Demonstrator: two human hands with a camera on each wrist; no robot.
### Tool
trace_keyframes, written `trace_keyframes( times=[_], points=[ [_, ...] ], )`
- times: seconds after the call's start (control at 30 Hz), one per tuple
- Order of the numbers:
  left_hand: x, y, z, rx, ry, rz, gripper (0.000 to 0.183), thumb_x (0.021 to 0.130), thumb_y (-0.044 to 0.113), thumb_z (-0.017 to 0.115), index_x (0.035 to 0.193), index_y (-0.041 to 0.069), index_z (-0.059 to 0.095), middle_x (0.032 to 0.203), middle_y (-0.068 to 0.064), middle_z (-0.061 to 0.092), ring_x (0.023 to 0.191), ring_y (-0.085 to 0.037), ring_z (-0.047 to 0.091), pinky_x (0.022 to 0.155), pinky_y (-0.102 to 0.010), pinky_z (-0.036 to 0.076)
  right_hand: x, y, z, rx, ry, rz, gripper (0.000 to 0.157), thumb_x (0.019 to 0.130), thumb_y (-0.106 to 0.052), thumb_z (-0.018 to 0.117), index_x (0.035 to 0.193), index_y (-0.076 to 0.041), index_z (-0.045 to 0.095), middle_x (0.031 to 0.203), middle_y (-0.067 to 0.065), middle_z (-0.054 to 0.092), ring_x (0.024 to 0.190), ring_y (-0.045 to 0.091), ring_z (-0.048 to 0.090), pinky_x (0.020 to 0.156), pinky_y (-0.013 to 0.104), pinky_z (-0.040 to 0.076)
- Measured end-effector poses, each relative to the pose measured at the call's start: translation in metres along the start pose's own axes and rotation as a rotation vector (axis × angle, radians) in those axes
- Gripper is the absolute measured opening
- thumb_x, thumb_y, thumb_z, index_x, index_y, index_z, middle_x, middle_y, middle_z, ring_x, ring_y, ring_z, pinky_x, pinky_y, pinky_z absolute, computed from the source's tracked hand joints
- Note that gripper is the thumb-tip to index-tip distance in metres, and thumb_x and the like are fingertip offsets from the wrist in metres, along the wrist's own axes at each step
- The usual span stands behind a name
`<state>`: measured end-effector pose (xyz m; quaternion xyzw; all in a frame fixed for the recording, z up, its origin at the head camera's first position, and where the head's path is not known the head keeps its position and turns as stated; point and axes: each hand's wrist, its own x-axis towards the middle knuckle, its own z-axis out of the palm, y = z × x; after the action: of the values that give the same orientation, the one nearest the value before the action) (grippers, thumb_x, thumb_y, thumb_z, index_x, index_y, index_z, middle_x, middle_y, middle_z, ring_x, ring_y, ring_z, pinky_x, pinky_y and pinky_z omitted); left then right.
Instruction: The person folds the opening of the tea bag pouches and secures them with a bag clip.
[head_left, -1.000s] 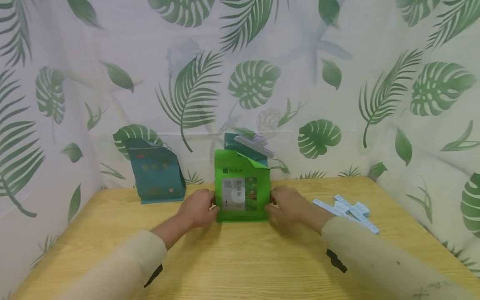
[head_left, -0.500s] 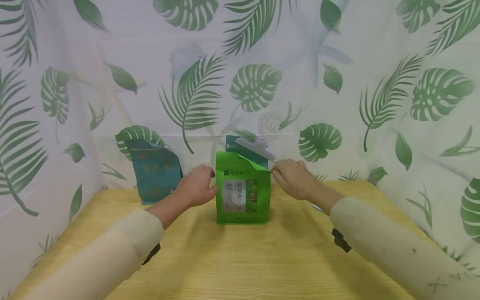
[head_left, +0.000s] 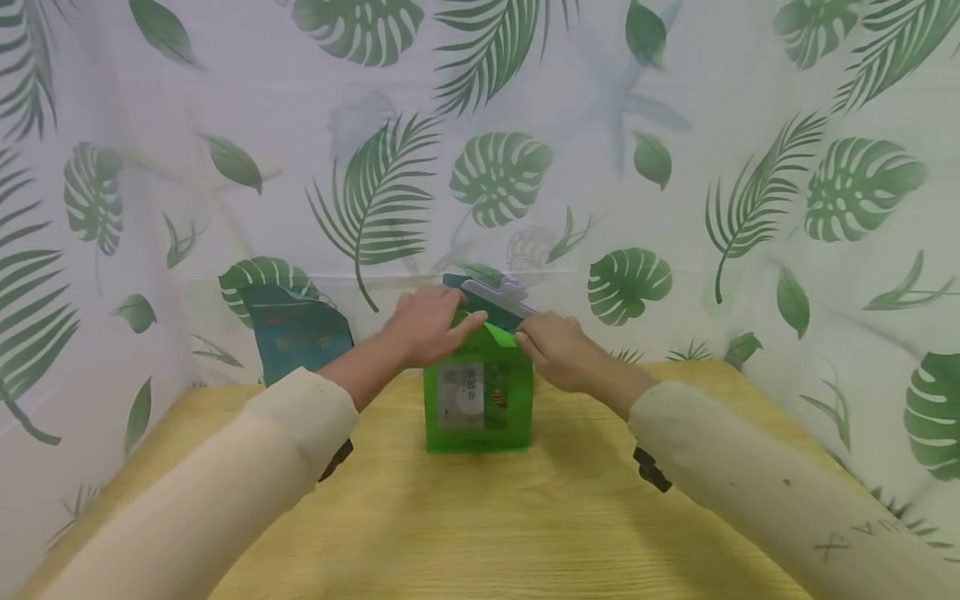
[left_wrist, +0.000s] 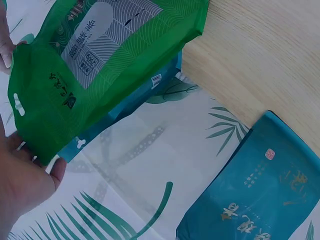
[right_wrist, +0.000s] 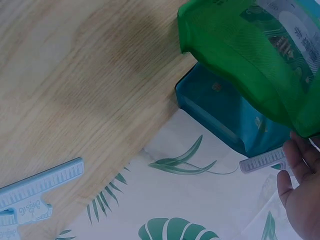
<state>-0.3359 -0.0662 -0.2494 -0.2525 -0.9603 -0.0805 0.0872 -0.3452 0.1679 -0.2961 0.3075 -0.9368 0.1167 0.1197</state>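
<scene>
A green tea pouch (head_left: pixel 477 417) with a grey label stands upright on the table. My left hand (head_left: pixel 423 327) grips its top left corner, thumb across the front and fingers at the back. At the opposite top corner my right hand (head_left: pixel 558 348) pinches the edge with curled fingers. In the left wrist view the pouch's top edge (left_wrist: pixel 37 150) runs between both hands. Just behind stands a teal pouch (right_wrist: pixel 220 110), mostly hidden by the green one. A lilac sealing clip (head_left: pixel 498 293) sits across its top; in the right wrist view the clip's end shows beside my fingers (right_wrist: pixel 300 160).
A second teal pouch (head_left: pixel 296 333) stands at the back left, partly behind my left arm. Light blue sealing clips (right_wrist: pixel 40 185) lie on the right of the wooden table (head_left: pixel 480 525). A leaf-print cloth (head_left: pixel 570 183) hangs along the back.
Both hands have risen from the green pouch's lower sides to its top corners, the left hand last. The pouch's top now bends under the left hand. The right forearm now covers the light blue clips.
</scene>
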Motion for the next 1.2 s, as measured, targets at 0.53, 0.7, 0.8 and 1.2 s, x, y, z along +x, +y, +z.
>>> trace_keyframes(
  times=[0.53,0.7,0.8,1.2],
  points=[
    [0.010,0.009,0.018,0.117,0.110,0.086,0.024,0.102,0.036,0.055,0.088,0.019,0.062,0.076,0.003,0.061,0.072,-0.016,0.057,0.068,-0.036,0.043,0.006,-0.007,0.011,-0.215,0.110,-0.056,0.033,0.101,-0.031,0.057,0.076,-0.015,0.043,0.065,-0.002,0.046,0.066,0.019,0.047,0.064,0.034,0.027],
    [0.011,0.012,0.018,0.137,0.128,0.081,0.022,0.102,0.034,0.056,0.091,0.018,0.067,0.079,0.002,0.065,0.073,-0.016,0.060,0.068,-0.036,0.046,0.005,-0.002,0.006,-0.226,0.094,-0.063,0.034,0.101,-0.036,0.058,0.075,-0.015,0.048,0.066,-0.002,0.049,0.066,0.018,0.049,0.066,0.037,0.033],
    [0.011,0.012,0.018,0.135,0.139,0.089,0.021,0.103,0.033,0.056,0.096,0.018,0.069,0.085,0.001,0.068,0.077,-0.018,0.063,0.070,-0.037,0.048,0.002,0.006,-0.003,-0.162,0.043,-0.031,0.030,0.103,-0.039,0.054,0.086,-0.014,0.060,0.079,0.000,0.061,0.080,0.021,0.056,0.078,0.045,0.040],
    [0.007,0.007,0.022,0.083,0.138,0.090,0.021,0.104,0.030,0.055,0.101,0.018,0.072,0.094,0.001,0.073,0.083,-0.021,0.067,0.076,-0.041,0.051,-0.031,0.056,-0.035,-0.193,0.013,0.031,0.029,0.106,-0.034,0.049,0.099,-0.010,0.065,0.092,0.003,0.068,0.092,0.026,0.063,0.079,0.050,0.042]
  ],
)
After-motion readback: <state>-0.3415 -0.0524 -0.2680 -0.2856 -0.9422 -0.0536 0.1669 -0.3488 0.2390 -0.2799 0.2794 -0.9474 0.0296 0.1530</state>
